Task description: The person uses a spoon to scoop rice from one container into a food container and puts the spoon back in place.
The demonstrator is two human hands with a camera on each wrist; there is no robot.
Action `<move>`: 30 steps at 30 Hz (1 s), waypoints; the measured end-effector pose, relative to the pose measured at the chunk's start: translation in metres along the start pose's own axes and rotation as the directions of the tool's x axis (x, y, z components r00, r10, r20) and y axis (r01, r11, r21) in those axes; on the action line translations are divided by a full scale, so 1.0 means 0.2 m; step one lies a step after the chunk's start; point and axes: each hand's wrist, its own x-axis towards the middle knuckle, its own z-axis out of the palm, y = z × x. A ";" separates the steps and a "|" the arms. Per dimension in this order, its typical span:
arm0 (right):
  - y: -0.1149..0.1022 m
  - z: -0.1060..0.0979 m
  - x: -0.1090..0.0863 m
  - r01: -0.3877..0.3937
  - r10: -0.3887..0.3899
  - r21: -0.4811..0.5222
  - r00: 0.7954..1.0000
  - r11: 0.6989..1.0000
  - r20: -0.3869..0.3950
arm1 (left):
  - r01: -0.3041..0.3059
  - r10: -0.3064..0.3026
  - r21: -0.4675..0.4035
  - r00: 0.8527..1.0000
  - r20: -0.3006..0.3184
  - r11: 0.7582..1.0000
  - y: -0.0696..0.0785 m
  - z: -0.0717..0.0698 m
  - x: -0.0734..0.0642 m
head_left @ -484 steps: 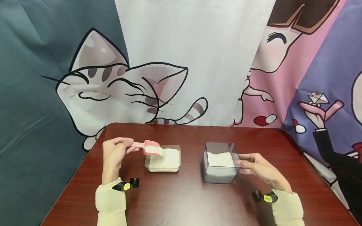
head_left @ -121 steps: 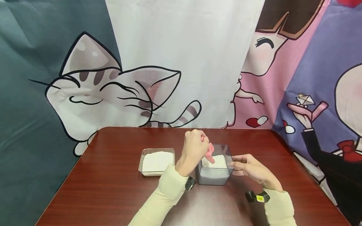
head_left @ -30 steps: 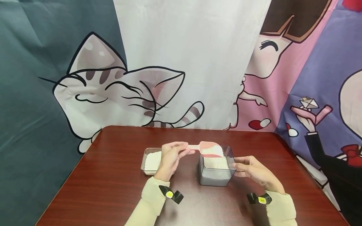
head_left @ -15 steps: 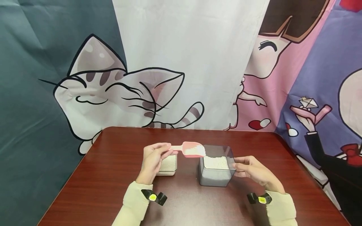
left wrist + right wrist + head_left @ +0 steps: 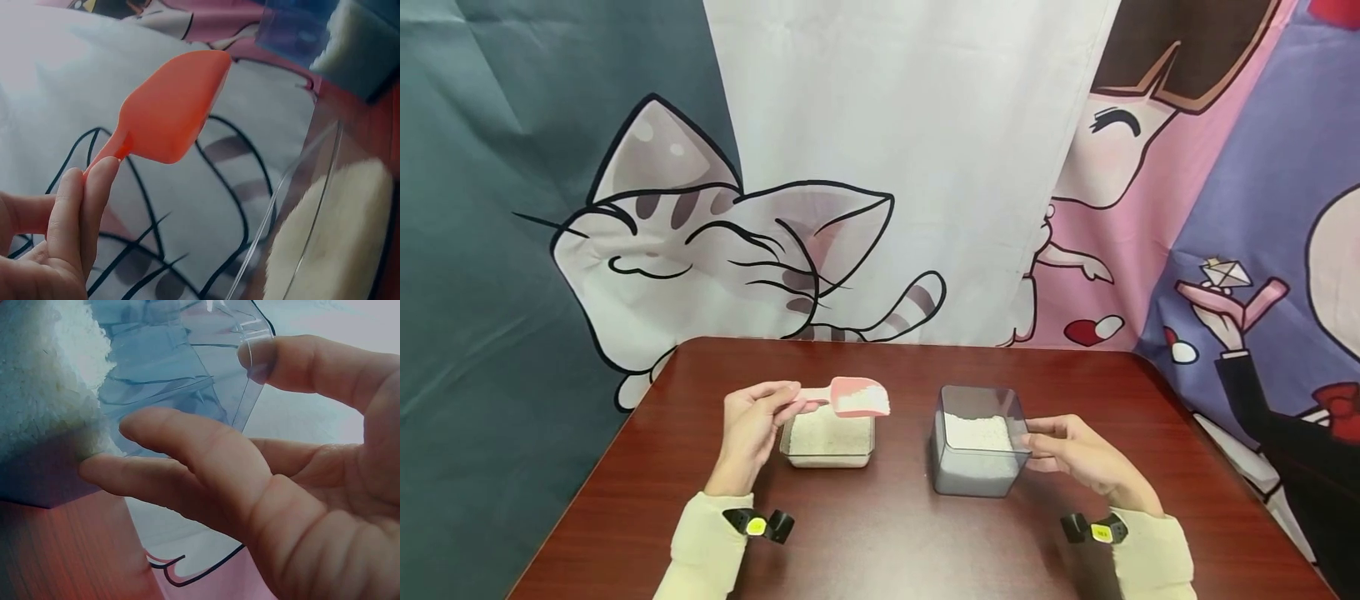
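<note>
In the head view my left hand (image 5: pixel 751 429) pinches the handle of a pink scoop (image 5: pixel 846 395) loaded with white grains. The scoop is held level, overlapping the back of a shallow clear container (image 5: pixel 827 461) of white grains. The left wrist view shows the scoop's underside, with my straight fingers along the handle. To the right stands a deeper grey see-through container (image 5: pixel 973 479), partly filled with rice (image 5: pixel 50 381). My right hand (image 5: pixel 1078 454) holds its right side, thumb and fingers spread about the wall at the rim.
Both containers stand on a reddish-brown wooden table (image 5: pixel 880 542), a gap of bare wood between them. Behind the table hangs a cloth backdrop (image 5: pixel 917 150) printed with a cartoon cat and figures.
Four seconds ago the scoop was tipped down into the grey container. Since one second ago my left hand has carried the loaded scoop left, over the clear container. My right hand stays put.
</note>
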 end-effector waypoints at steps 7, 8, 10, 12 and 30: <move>0.01 -0.01 0.00 0.001 -0.001 0.007 1.000 1.000 0.009 | -0.031 0.032 0.088 0.999 -0.016 0.996 0.08 -0.12 0.00; 0.01 0.00 0.00 0.003 -0.003 0.008 1.000 1.000 0.010 | -0.039 0.040 0.102 0.999 -0.015 0.994 0.09 -0.14 0.00; 0.01 0.00 0.00 0.010 -0.010 0.008 1.000 1.000 0.013 | -0.064 0.063 0.129 0.998 0.005 0.990 0.11 -0.16 0.00; 0.01 0.00 0.00 0.016 -0.017 0.010 1.000 1.000 0.016 | -0.103 0.097 0.100 0.994 0.057 0.990 0.06 -0.24 0.07; 0.00 0.00 0.00 -0.013 0.013 -0.015 1.000 1.000 0.000 | -0.102 0.127 0.425 0.991 -0.031 0.899 0.23 -0.17 0.02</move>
